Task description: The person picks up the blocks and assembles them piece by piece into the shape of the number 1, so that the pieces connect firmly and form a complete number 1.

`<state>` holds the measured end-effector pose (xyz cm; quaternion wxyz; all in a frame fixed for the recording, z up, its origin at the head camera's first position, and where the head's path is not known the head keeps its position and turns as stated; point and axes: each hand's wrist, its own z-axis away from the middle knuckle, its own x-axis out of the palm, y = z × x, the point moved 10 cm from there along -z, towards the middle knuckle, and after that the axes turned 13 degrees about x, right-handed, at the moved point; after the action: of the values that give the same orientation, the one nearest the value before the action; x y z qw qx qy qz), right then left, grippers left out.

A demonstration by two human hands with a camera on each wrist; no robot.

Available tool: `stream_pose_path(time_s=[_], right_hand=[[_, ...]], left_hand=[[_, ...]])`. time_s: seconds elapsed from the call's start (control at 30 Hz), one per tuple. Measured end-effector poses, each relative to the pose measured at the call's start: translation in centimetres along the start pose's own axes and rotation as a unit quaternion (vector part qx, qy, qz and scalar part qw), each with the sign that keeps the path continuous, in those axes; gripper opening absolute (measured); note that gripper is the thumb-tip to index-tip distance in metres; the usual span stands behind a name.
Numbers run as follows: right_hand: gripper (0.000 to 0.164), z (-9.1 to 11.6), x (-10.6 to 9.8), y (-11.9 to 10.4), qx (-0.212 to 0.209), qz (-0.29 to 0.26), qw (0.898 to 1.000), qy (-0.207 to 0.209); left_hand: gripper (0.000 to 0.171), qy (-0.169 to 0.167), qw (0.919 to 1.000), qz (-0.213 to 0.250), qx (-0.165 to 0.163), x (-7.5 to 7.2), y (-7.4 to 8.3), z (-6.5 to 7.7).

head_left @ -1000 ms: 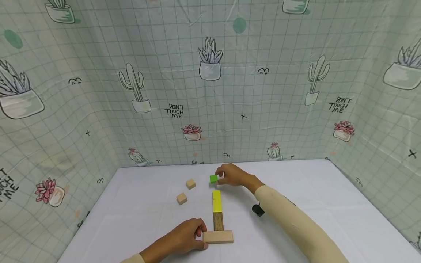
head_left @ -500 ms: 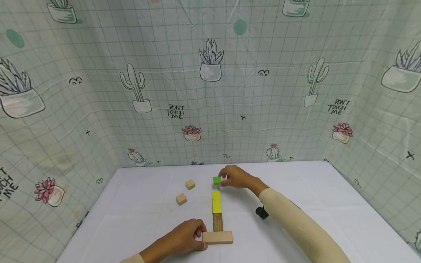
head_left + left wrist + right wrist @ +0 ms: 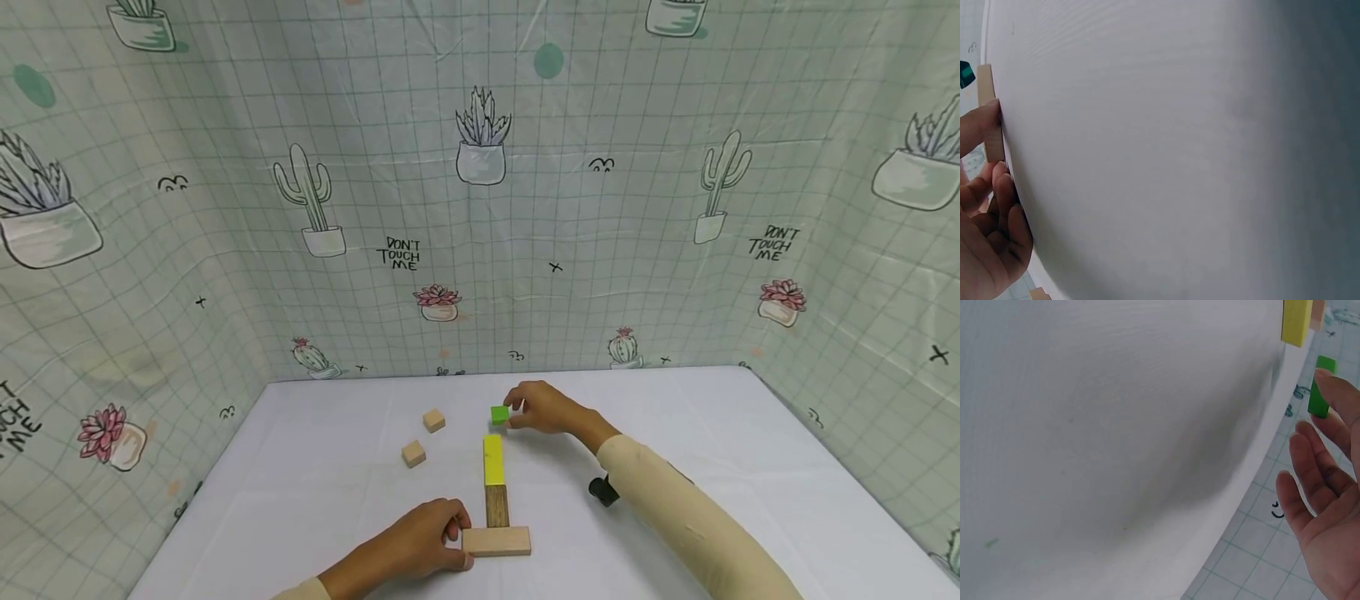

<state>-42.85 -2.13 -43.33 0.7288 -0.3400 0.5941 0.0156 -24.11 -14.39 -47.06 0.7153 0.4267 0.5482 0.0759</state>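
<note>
My right hand (image 3: 550,408) pinches a small green block (image 3: 499,415) between thumb and index finger, just beyond the row of blocks. The right wrist view shows the green block (image 3: 1321,387) at the fingertips, with the other fingers spread. A bright yellow block (image 3: 493,460) lies end to end with a dark brown wooden block (image 3: 497,506). Across the near end of the brown one lies a pale wooden block (image 3: 497,542). My left hand (image 3: 425,540) holds the pale block by its left end, thumb on the near side and fingers at the far corner.
Two pale wooden cubes, one farther back (image 3: 433,420) and one nearer (image 3: 413,453), lie left of the row. A black object (image 3: 603,491) shows beside my right sleeve (image 3: 686,508). A patterned cloth (image 3: 555,317) hangs behind the white table (image 3: 300,483).
My right hand has shifted slightly right and a little nearer with the green block. My left hand keeps its place on the pale wooden block.
</note>
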Motion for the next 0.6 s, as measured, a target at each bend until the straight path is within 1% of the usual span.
stream_pose_path(time_s=[0.13, 0.6], right_hand=[[0.031, 0.17, 0.16, 0.34, 0.0, -0.001, 1.0, -0.002], [0.029, 0.49, 0.36, 0.67, -0.016, -0.002, 1.0, -0.004]], left_hand=[[0.03, -0.001, 1.0, 0.001, 0.002, 0.07, -0.03, -0.03], [0.03, -0.005, 0.9999, 0.004, -0.012, 0.09, -0.02, -0.11]])
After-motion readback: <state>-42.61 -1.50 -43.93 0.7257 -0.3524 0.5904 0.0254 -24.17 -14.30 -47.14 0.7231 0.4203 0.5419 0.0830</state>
